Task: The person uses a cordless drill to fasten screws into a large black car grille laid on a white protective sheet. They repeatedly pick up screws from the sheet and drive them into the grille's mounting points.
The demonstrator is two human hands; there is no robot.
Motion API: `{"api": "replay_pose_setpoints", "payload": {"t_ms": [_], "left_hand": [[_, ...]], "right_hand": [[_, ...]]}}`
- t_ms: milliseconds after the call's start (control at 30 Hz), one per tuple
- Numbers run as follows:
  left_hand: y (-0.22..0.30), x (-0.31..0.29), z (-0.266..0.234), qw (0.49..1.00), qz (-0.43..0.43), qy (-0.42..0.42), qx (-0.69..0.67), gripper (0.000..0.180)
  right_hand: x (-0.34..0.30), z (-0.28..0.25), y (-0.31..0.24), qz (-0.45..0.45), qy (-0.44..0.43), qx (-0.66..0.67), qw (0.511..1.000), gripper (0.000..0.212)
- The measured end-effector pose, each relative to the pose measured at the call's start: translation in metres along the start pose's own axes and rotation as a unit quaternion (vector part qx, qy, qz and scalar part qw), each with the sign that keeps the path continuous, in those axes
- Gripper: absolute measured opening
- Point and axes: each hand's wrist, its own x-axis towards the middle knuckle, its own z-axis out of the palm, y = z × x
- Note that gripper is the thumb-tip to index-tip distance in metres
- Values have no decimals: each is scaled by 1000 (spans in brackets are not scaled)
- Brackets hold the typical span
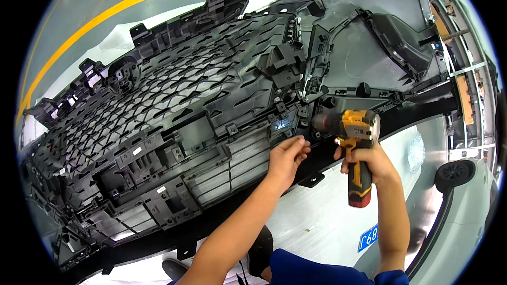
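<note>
My right hand (368, 161) is wrapped round the grip of a yellow and black cordless drill (359, 126) with a red-bottomed battery. The drill's chuck points left at the corner of a black car bumper (311, 121), and a small light glows under it. Whether its tip touches the bumper is hidden. Close to the chuck, my left hand (288, 158) has its thumb and fingers pinched together just over the bumper's lower edge. Anything between those fingertips is too small to make out. A honeycomb-patterned grille (174, 92) fills the bumper's middle.
The bumper lies on a pale sheet over the floor. A grey painted panel (354, 47) extends to the upper right. A blue plate (368, 237) shows below my right forearm. Along the right stand a metal rack (470, 68) and a pale car (465, 216). Yellow lines (100, 13) mark the floor.
</note>
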Motion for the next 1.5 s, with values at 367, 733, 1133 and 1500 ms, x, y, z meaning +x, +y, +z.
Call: {"api": "replay_pose_setpoints", "payload": {"t_ms": [367,733,1133,1500], "left_hand": [[26,4,4,983,-7,50,-178,16],[22,10,10,978,-15,51,-204,20],[-1,42,29,975,-69,113,-181,18],[-18,81,43,969,-31,59,-237,33]], "right_hand": [[-22,15,37,-14,-8,74,997,60],[-19,5,44,-16,-40,91,995,55],[-19,-1,40,-29,51,6,998,55],[29,-15,24,0,84,9,996,51]]}}
